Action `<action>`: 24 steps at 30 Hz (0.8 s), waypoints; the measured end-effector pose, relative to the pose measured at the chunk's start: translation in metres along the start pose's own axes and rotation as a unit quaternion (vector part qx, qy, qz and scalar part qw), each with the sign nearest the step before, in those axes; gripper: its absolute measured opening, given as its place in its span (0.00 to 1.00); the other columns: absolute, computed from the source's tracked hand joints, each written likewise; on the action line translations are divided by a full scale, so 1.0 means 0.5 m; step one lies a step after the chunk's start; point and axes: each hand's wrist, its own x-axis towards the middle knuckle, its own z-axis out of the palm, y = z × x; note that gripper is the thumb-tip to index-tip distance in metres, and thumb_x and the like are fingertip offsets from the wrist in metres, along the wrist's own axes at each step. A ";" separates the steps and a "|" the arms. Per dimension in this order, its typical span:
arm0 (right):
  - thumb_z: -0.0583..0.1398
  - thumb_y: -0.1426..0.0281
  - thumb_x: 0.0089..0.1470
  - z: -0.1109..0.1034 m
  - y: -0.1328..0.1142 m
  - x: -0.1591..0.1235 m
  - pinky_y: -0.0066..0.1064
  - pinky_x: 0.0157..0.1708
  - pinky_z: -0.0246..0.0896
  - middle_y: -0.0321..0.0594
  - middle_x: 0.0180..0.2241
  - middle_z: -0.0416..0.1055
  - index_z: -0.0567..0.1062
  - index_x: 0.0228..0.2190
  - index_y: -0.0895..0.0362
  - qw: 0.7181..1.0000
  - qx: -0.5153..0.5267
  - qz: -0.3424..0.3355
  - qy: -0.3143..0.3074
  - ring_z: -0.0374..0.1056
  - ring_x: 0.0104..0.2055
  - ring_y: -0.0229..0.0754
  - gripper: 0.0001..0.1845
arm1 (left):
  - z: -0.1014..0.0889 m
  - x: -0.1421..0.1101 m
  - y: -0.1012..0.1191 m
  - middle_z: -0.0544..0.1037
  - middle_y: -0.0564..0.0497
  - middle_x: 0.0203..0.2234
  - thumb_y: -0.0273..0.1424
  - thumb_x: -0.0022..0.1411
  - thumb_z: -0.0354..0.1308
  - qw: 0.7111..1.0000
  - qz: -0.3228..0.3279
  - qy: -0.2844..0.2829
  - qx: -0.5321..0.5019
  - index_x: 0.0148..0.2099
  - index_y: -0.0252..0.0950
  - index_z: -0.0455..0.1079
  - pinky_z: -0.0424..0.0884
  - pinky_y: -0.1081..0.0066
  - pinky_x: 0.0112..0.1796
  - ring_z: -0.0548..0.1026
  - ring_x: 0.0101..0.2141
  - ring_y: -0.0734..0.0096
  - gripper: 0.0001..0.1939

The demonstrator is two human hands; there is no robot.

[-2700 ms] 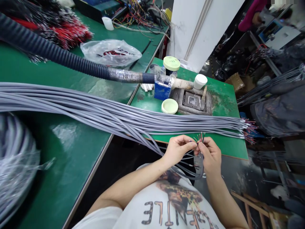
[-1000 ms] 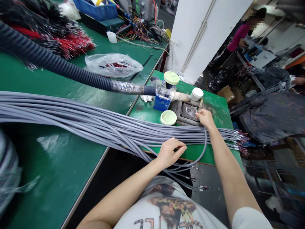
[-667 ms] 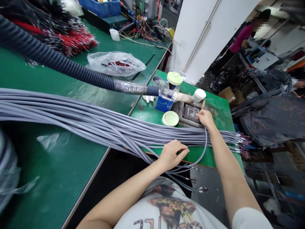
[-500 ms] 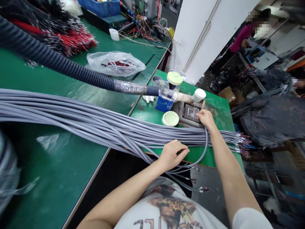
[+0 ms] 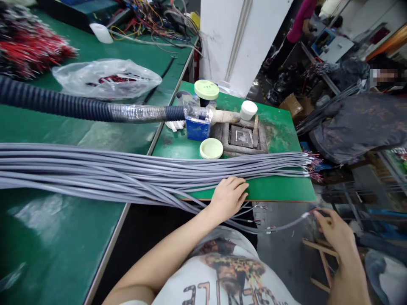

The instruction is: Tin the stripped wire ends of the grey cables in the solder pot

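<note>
My right hand (image 5: 337, 232) is out to the right, beyond the table edge. Its thumb and forefinger pinch the dark and reddish wire ends of a grey cable (image 5: 288, 224), just past a white band. My left hand (image 5: 229, 195) rests at the near edge of the green table, fingers loosely spread and nothing visible in them. Its fingertips are close to the big bundle of grey cables (image 5: 178, 169), whose stripped ends point right. Below this hand hang several loose cable ends (image 5: 254, 221). A solder pot (image 5: 244, 137), with a dross-like film on its surface, stands behind the bundle.
A ribbed hose (image 5: 95, 110) ends in a nozzle near the pot, over a blue box (image 5: 197, 128). Around it are a pale green dish (image 5: 211, 148), a lidded jar (image 5: 206, 90) and a white cup (image 5: 248, 110). A person (image 5: 300, 23) stands in the background.
My right hand first worked the wires with the left, then held the cable end at the solder pot. Now it has swung down right with the cable. The left hand's fingers have spread; the view shifted.
</note>
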 end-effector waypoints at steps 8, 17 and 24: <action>0.58 0.57 0.54 0.159 -0.132 -0.113 0.27 0.19 0.62 0.41 0.28 0.76 0.71 0.46 0.59 0.840 0.332 -0.045 -0.427 0.70 0.22 0.37 0.23 | 0.035 0.063 0.046 0.72 0.42 0.38 0.35 0.59 0.58 0.981 -0.029 -0.095 0.165 0.49 0.33 0.68 0.67 0.62 0.39 0.68 0.42 0.56 0.17; 0.58 0.52 0.53 0.220 -0.242 -0.058 0.24 0.14 0.60 0.42 0.29 0.77 0.67 0.43 0.57 0.713 0.583 0.026 -0.388 0.70 0.19 0.38 0.24 | 0.014 0.105 0.061 0.74 0.51 0.27 0.30 0.57 0.54 0.977 -0.076 -0.186 -0.072 0.32 0.35 0.70 0.66 0.71 0.31 0.71 0.30 0.69 0.05; 0.58 0.55 0.54 0.116 -0.236 0.034 0.24 0.17 0.58 0.35 0.30 0.75 0.68 0.36 0.53 0.732 0.679 -0.026 0.037 0.66 0.20 0.34 0.15 | 0.040 0.122 0.019 0.75 0.42 0.48 0.36 0.57 0.59 0.904 -0.180 -0.125 -0.366 0.56 0.34 0.65 0.70 0.68 0.42 0.74 0.44 0.65 0.25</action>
